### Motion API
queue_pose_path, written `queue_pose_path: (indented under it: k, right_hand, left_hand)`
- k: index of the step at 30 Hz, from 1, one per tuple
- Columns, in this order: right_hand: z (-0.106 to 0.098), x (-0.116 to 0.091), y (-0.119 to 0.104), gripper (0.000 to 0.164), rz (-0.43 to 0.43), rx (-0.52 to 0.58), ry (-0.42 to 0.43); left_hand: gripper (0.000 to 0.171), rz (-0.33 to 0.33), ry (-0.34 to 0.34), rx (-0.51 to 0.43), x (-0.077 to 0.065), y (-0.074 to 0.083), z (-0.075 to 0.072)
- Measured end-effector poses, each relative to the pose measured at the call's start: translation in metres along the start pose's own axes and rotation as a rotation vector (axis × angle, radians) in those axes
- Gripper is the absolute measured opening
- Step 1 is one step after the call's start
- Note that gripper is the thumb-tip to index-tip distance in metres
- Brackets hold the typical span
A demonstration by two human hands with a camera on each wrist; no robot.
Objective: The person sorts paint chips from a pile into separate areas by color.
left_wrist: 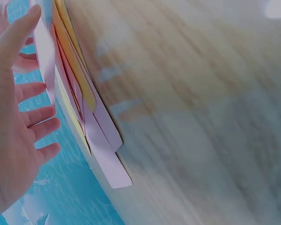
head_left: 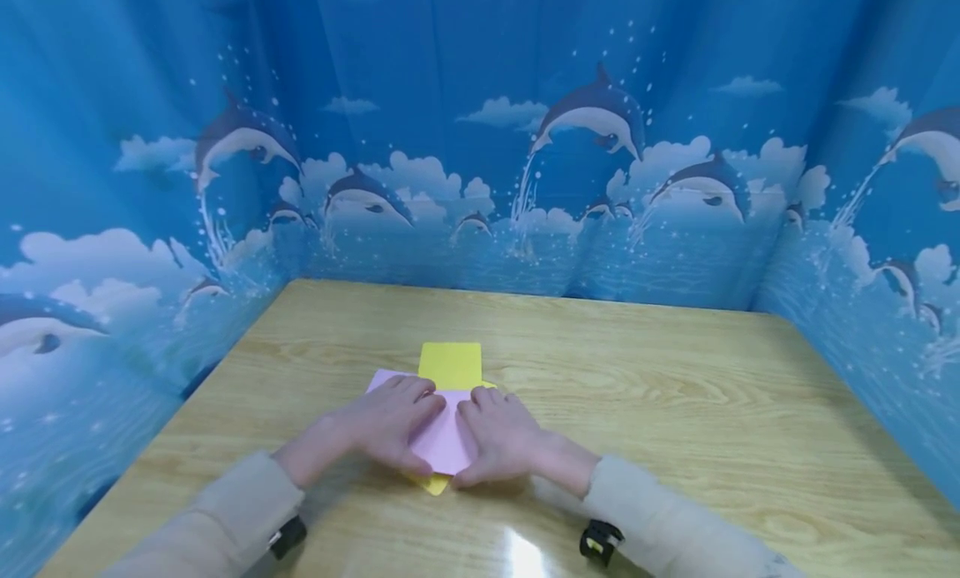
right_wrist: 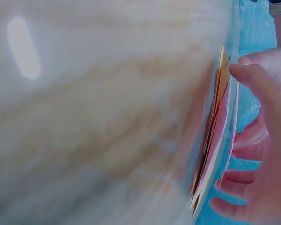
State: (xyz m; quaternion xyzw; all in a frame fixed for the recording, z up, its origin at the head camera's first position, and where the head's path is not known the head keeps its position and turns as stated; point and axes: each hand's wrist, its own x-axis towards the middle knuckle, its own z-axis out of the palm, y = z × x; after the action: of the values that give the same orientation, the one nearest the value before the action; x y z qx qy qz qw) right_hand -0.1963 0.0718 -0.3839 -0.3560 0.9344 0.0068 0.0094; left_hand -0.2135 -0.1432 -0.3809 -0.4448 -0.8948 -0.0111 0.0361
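A pink paper sheet is held between my two hands over a loose pile of coloured sheets. My left hand grips its left edge, thumb at the near side and fingers toward the far side. On the opposite edge my right hand holds it the same way. In the left wrist view the raised sheet stands a little apart from the pile beneath. A yellow sheet sticks out at the far side of the pile, and another pink sheet pokes out at the left. Orange sheets show within the stack.
The pile lies on a wood-grain table. A blue dolphin-print curtain stands behind the table and along both sides. Glare shines on the near part of the tabletop.
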Motion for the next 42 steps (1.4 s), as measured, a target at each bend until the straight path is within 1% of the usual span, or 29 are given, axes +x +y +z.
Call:
queue_pose_path:
  k: [3,6,10,16,20,22,25,27,31,37,42]
  right_hand:
    - [-0.001,-0.003,0.008,0.088,-0.014,0.001,0.027]
    - [-0.002,-0.007,0.017,0.087,-0.031,0.035,0.048]
    - [-0.002,-0.013,0.03,0.087,-0.044,0.066,0.061]
    - [-0.007,-0.022,0.047,0.088,-0.051,0.097,0.078]
    - [-0.007,-0.028,0.059,0.088,-0.057,0.089,0.093]
    - [-0.006,-0.031,0.064,0.087,-0.059,0.082,0.1]
    - [-0.004,-0.035,0.072,0.088,-0.045,0.091,0.106]
    - [-0.004,-0.039,0.077,0.087,-0.022,0.1,0.109]
    - [-0.005,-0.044,0.088,0.082,0.007,0.106,0.126]
    - [-0.006,-0.051,0.104,0.082,0.023,0.096,0.156]
    - [-0.009,-0.055,0.117,0.084,0.043,0.049,0.18]
  left_hand:
    - [0.082,-0.002,0.014,0.026,0.004,0.001,0.001]
    - [0.084,-0.016,-0.002,0.041,0.009,0.004,0.001]
    - [0.081,-0.032,-0.015,0.055,0.018,0.009,0.0]
    - [0.077,-0.021,0.032,0.123,0.035,0.015,-0.002]
    - [0.077,-0.006,0.05,0.157,0.045,0.019,-0.003]
    - [0.078,-0.005,0.052,0.159,0.05,0.022,-0.004]
    - [0.078,-0.014,0.045,0.156,0.057,0.025,-0.004]
    - [0.079,-0.032,0.032,0.151,0.062,0.027,-0.005]
    - [0.08,-0.051,0.022,0.155,0.073,0.028,-0.005]
    - [0.079,-0.039,0.027,0.176,0.092,0.028,-0.003]
    - [0.077,-0.035,0.02,0.169,0.111,0.029,-0.002]
